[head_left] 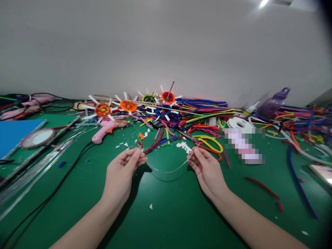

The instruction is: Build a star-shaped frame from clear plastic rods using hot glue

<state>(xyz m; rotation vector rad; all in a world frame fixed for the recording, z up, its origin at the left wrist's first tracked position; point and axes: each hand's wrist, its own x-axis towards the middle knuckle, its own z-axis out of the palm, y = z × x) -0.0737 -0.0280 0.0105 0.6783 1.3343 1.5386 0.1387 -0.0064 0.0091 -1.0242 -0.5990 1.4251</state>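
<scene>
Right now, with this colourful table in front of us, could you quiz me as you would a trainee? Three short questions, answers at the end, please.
1. True or false: the bare left hand and the bare right hand hold the thin, pale, curved strand between them.

2. Which lies closest to the right hand?
A) translucent purple plastic bottle
B) metal scissors with yellow and orange handles
C) flat blue panel

3. Fill in: the pink plastic glue gun nearest the left hand rests on a ____-coloured tabletop.

Key: 1. True. 2. B. 3. Green.
</scene>
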